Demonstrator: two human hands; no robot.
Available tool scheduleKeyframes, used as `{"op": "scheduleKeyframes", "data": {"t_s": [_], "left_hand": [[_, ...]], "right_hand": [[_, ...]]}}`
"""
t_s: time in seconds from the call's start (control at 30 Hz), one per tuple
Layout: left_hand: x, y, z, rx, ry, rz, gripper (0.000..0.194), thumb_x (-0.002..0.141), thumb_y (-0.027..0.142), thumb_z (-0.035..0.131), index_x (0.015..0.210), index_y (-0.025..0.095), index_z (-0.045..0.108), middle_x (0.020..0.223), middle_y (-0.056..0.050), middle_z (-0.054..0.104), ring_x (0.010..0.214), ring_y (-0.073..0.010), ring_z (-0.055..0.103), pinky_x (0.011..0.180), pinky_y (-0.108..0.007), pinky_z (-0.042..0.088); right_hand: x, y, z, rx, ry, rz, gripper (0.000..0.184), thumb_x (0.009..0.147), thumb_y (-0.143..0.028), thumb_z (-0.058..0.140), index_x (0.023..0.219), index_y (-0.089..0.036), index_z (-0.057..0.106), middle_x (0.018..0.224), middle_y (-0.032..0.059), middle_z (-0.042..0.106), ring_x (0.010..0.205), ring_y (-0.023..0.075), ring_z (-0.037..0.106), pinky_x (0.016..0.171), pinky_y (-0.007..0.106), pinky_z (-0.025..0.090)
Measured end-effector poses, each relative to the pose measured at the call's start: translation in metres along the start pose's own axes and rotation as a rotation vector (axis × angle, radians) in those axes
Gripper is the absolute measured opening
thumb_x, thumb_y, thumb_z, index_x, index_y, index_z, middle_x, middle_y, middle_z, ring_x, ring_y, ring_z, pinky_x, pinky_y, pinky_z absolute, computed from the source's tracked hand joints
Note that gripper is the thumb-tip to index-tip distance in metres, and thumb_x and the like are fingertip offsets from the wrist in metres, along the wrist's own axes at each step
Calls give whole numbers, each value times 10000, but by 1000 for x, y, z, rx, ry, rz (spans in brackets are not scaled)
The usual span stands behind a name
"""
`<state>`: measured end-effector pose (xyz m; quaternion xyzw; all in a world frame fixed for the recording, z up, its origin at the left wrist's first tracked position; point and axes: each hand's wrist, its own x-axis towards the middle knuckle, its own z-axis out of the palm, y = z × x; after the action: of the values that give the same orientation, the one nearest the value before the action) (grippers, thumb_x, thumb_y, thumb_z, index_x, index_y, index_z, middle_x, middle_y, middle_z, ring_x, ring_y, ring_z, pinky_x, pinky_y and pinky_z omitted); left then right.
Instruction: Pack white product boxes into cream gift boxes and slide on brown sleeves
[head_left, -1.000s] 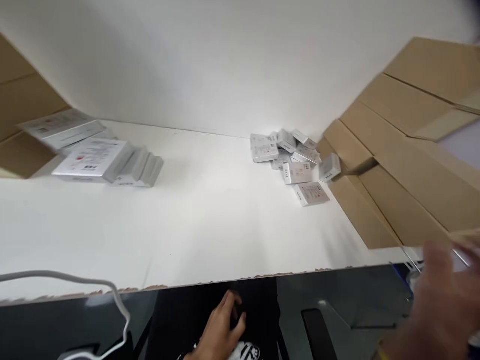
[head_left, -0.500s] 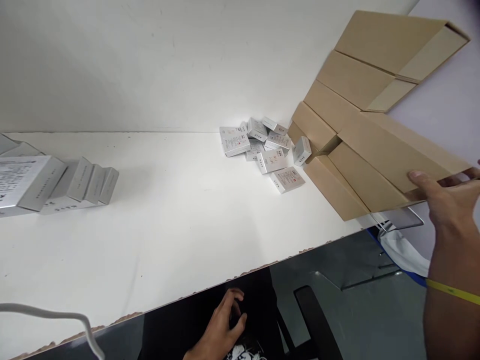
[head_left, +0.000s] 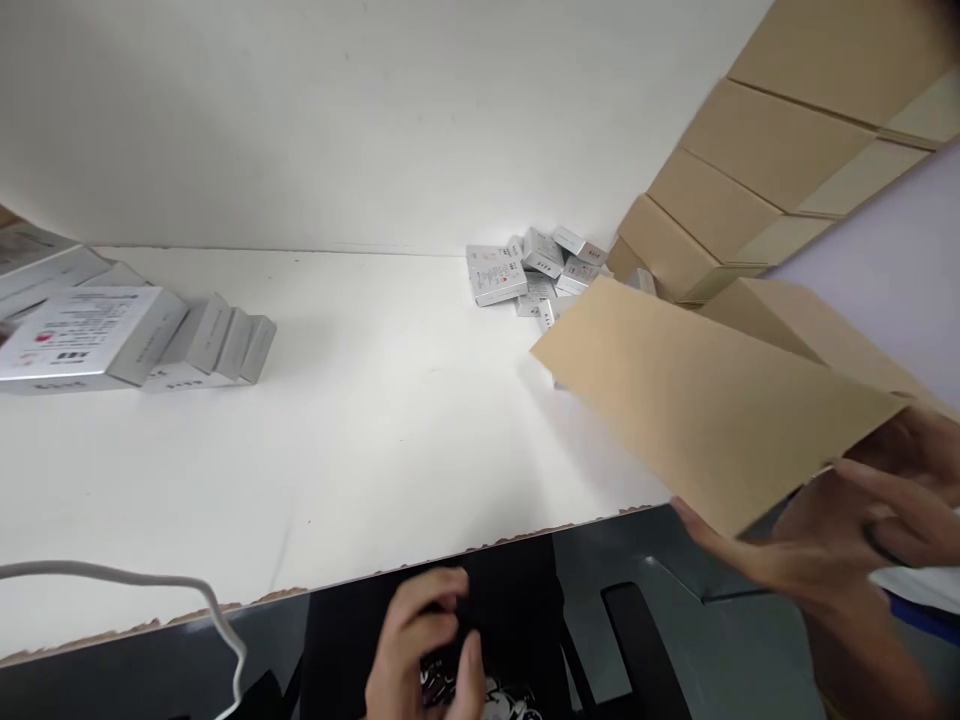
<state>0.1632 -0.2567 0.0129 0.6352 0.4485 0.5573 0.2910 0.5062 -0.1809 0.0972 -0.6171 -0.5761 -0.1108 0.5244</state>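
Note:
My right hand (head_left: 840, 535) grips the near end of a flat brown cardboard box (head_left: 705, 400) and holds it tilted above the white table's (head_left: 360, 440) right front corner. Fingers are under and beside the cardboard. My left hand (head_left: 424, 650) is low at my lap below the table edge, fingers curled around something dark that I cannot make out. A heap of small silver-white boxes (head_left: 529, 270) lies at the back of the table, partly hidden behind the held cardboard.
More flat brown cardboard boxes (head_left: 757, 170) lean in a stack at the right against the wall. Larger silver boxes (head_left: 112, 335) lie at the left. A white cable (head_left: 150, 585) crosses the table's front left edge. A dark chair part (head_left: 637, 650) shows below.
My right hand has pulled one cardboard box off the right stack and swung it left and toward me, over the table corner. My left hand stayed at my lap, fingers curling tighter.

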Motion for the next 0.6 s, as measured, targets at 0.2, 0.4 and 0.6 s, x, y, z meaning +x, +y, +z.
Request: {"op": "scheduleKeyframes", "data": {"t_s": [0.2, 0.4, 0.6], "left_hand": [[35, -24, -19, 314, 175, -59, 710, 845, 236, 795, 1449, 243, 422, 1430, -180, 482, 1377, -372, 504, 1070, -613, 526], [26, -41, -47, 416, 265, -234, 549, 910, 360, 771, 1351, 228, 473, 1304, -139, 549, 1177, -308, 621, 990, -524, 556], [38, -37, -52, 471, 216, -203, 354, 952, 388, 747, 1158, 212, 519, 1058, -64, 578, 960, -212, 616, 760, -324, 533]], "right_hand": [[-56, -40, 53, 387, -375, -232, 835, 591, -489, 856, 1280, -312, 420, 1507, 132, 351, 1460, 436, 380, 1126, 719, 372], [-106, -36, 73, 540, -771, 177, 977, 684, -304, 889, 1445, -316, 277, 1609, 166, 315, 1531, 352, 326, 1098, 585, 478], [-144, -78, 75, 271, -537, 625, 696, 815, -525, 774, 1334, -247, 402, 1359, 134, 508, 1234, 270, 566, 985, 447, 506]]}}
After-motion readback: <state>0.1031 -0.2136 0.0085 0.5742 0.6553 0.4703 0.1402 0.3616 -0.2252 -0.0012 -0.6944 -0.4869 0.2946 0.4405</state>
